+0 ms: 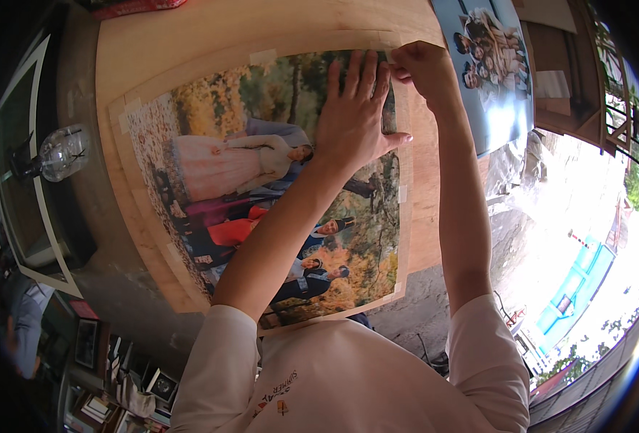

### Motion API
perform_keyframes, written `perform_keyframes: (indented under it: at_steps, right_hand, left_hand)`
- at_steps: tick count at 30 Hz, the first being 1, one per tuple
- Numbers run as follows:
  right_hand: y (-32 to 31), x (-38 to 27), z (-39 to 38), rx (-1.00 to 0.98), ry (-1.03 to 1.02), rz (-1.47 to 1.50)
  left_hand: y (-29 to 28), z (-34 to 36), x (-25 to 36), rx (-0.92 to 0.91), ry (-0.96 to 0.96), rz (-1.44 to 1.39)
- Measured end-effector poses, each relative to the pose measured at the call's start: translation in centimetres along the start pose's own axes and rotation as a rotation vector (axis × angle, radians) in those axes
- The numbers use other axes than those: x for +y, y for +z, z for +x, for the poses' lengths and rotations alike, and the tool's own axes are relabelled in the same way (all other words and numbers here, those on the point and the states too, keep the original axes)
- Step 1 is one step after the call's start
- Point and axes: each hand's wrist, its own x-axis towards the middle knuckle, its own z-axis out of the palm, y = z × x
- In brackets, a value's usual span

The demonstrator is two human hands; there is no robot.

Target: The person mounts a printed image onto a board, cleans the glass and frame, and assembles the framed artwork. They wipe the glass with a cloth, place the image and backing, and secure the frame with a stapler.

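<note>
A large glossy photo print (373, 216) of people in colourful traditional clothes lies sideways on a pale backing board (126, 169). Short strips of pale tape (263, 57) sit along its edges. My left hand (354, 112) rests flat near the print's far right part, fingers stretched out and thumb spread toward the right edge. Beside it, my right hand (422, 69) is curled with its fingers pinched together at the far right corner. Whatever is between those fingertips is too small or hidden to tell. My left forearm covers part of the pictured group.
Underneath is a light wooden tabletop (189, 29). Another group photo (494, 79) on a blue ground lies at the far right, glare on its surface. To the left are a white-edged frame (34, 90) and a clear bulb-shaped glass (64, 153). Cluttered shelves (106, 382) stand lower left.
</note>
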Motion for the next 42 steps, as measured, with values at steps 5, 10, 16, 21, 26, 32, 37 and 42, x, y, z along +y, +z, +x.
perform_keyframes:
  at_steps: [5, 10, 16, 21, 26, 32, 37, 42]
  right_hand:
    - [0.2, -0.1, -0.1, 0.014, -0.009, 0.005]
    - [0.3, 0.1, 0.0, 0.02, -0.037, 0.008]
    - [0.8, -1.6, -1.2, 0.227, -0.058, -0.552]
    - [0.5, -0.5, -2.4, 0.245, -0.113, -0.457]
    - [0.5, -1.0, -1.0, 0.268, -0.341, -0.503]
    - [0.5, -1.2, -1.1, 0.195, -0.34, -0.547]
    - [0.5, -0.2, -1.3, 0.173, -0.332, -0.552]
    - [0.1, -0.6, -0.8, 0.201, -0.246, -0.461]
  left_hand:
    - [-0.1, -0.1, 0.0, 0.007, -0.004, -0.002]
    - [0.1, -0.1, 0.0, 0.006, -0.006, -0.002]
    - [0.2, 0.0, -0.1, 0.031, -0.013, -0.018]
    - [-0.1, 0.1, -0.2, 0.061, -0.033, -0.102]
    - [-0.1, -0.2, -0.1, 0.129, -0.027, -0.183]
    - [0.8, 0.3, -1.0, 0.357, -0.087, -0.463]
    - [0.5, 0.4, -1.0, 0.418, -0.089, -0.5]
    - [1.0, 0.2, -1.2, 0.422, -0.13, -0.623]
